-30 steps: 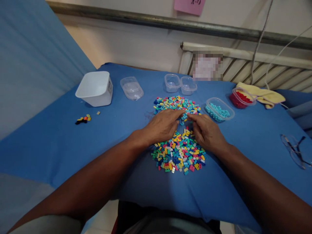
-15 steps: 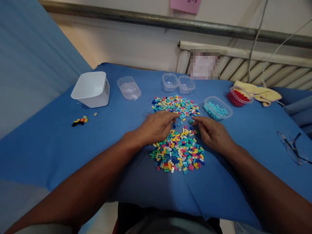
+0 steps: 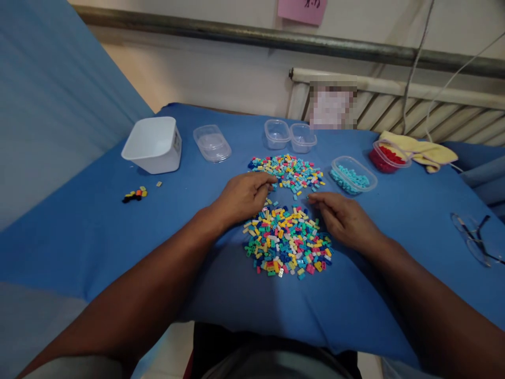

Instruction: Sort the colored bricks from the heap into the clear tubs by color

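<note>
Well, bricks point(image 3: 290, 243) on cloth point(image 3: 418, 205), radiator point(image 3: 379, 86) beyond.

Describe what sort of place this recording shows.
Probably an indoor workroom, judging by the blue cloth-covered table, the multicoloured small plastic bricks heaped on it, and the off-white ribbed radiator behind.

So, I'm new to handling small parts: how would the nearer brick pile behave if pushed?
The nearer brick pile would probably spread rather than move as one, since its bricks lie loose. They look small and plastic, so likely light and stiff. Blocky shapes suggest sliding more than rolling.
</note>
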Tool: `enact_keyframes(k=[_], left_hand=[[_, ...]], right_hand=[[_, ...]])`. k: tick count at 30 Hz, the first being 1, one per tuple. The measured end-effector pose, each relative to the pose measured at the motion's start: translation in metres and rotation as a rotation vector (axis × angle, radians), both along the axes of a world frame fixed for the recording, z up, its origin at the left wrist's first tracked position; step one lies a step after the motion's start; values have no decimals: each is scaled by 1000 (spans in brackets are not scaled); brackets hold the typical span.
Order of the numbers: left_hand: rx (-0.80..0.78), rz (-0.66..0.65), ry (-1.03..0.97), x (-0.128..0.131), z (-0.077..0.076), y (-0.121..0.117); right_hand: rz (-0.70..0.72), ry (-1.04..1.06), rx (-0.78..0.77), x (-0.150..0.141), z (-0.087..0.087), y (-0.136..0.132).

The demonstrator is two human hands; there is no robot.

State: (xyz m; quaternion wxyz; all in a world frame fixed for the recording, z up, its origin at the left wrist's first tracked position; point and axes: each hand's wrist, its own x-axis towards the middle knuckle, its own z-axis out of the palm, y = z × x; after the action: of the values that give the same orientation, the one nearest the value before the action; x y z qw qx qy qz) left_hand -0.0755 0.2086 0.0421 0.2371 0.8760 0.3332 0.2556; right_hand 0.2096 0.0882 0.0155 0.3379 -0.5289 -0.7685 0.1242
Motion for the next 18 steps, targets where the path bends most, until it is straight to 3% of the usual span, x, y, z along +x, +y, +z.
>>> enact_keyframes(k=[5,8,11,16,18], left_hand=[[-161,-2,59,-4,3,-2],[-258,22,-6,-7,2,1],[-242,37,-19,-10,1,4],[-384,-71,-4,-10,3,-2],[-438,-50,-39,-11,4,-2]], right_hand=[[187,-18,11,-16,6,-4],[101,10,38,-11,5,-5],[41,-2,84,-5,1,-2],[257,-43,39,-15,6,-4],[254,-25,51,-15,9,-6]])
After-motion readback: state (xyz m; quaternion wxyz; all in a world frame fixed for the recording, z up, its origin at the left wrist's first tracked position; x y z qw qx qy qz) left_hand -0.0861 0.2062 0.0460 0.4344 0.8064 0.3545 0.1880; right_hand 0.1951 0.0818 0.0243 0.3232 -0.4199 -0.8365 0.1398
